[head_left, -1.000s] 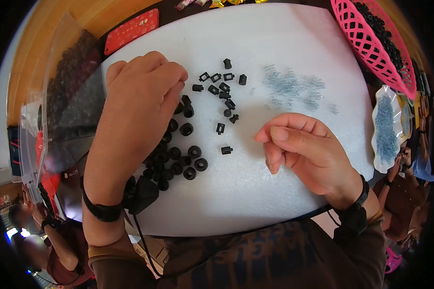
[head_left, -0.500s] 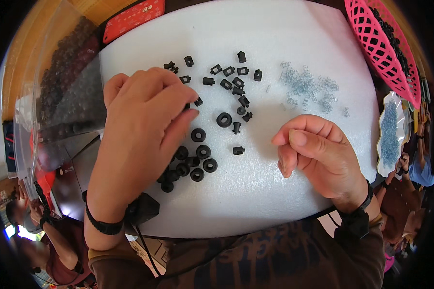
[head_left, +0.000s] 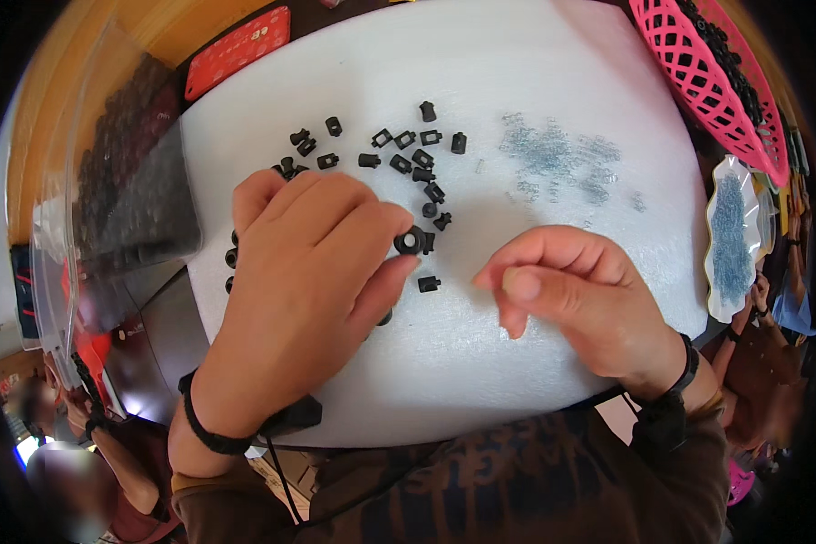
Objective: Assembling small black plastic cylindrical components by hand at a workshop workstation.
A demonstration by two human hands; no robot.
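My left hand [head_left: 322,258] reaches over the left part of the white foam sheet [head_left: 480,381]. Its thumb and index finger close on a thick black ring [head_left: 410,241], whose hole faces up. Right beside that ring lies a small black spool-shaped part [head_left: 428,242]. My right hand [head_left: 576,295] hovers to the right, thumb pressed against curled fingers; whatever may be between them is hidden. Between the hands is a single black slotted cylinder [head_left: 428,284]. More slotted cylinders [head_left: 401,164] are scattered beyond the left hand, which hides most of the other black rings [head_left: 232,258].
Small metal springs [head_left: 553,154] lie loose at the far right. A white scalloped dish [head_left: 722,313] of springs and a pink basket [head_left: 698,86] of black parts stand along the right. At left is a clear plastic bin [head_left: 190,181]; a red case [head_left: 238,52] lies behind.
My left hand has moved right and nearer, from the slotted cylinders to the black ring, which has shifted slightly. My right hand keeps its pinch. The whole view has shifted a little.
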